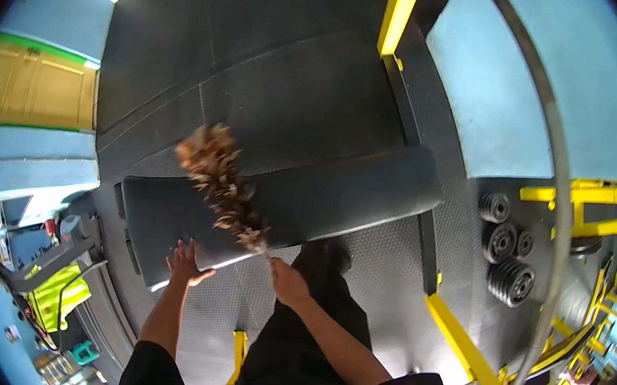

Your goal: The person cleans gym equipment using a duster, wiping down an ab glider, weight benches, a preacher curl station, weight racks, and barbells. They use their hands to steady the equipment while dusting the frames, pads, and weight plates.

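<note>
My right hand (288,284) is wrapped round the handle of a brown feather duster (227,193). The duster slants up and left across a long black padded bench (357,190), its feathers over the pad and the tip past the far edge. Motion blurs the feathers somewhat. My left hand (185,264) has its fingers spread at the near edge of the pad, left of the duster, and holds nothing.
Yellow and black rack uprights (452,331) flank the bench on the right. Weight plates (511,281) stand on the floor by the blue wall. A metal bar (563,219) arcs through the right side. A treadmill (97,306) with a bright yellow-green cloth (57,295) is at left.
</note>
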Tool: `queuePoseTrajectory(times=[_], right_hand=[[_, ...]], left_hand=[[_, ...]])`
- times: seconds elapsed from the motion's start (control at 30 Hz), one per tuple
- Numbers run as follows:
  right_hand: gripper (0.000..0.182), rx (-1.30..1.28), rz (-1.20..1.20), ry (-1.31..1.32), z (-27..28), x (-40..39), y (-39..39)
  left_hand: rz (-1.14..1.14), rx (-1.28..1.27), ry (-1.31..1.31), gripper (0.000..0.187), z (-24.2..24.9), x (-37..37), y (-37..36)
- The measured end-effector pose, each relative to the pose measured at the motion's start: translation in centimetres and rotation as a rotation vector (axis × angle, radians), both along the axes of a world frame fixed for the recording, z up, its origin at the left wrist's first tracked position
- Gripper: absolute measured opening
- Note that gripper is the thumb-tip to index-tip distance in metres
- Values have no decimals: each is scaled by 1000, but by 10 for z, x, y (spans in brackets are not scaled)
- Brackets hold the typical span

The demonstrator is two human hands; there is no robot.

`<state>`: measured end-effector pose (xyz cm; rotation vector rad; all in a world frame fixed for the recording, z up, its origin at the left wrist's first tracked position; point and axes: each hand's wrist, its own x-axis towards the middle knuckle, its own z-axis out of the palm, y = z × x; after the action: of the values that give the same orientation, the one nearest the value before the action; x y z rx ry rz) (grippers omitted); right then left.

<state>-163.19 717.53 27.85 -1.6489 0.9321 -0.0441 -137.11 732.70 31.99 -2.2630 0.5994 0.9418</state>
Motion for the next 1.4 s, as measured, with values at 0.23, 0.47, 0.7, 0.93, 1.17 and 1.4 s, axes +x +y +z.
queuePoseTrajectory(times=[0.23,0.47,0.7,0.93,1.17,1.4], right_hand=[[24,-139,199,334,-119,-37,11],[31,-386,-196,980,-211,-236,-125],[26,-855,-43,1002,-309,-330,-218],[36,-640,-155,753,-245,-80,-30],[25,224,-384,138,-102,37,106],[19,-184,125,140,-141,-29,37]], left_hand=[[152,86,-74,154,-79,-11,22],[163,32,-95,159,-81,-11,32],[141,51,-88,160,-85,-6,36],[173,73,-87,161,-82,-5,34],[174,150,-64,161,-81,-4,29],[188,139,-59,159,-79,-5,29]])
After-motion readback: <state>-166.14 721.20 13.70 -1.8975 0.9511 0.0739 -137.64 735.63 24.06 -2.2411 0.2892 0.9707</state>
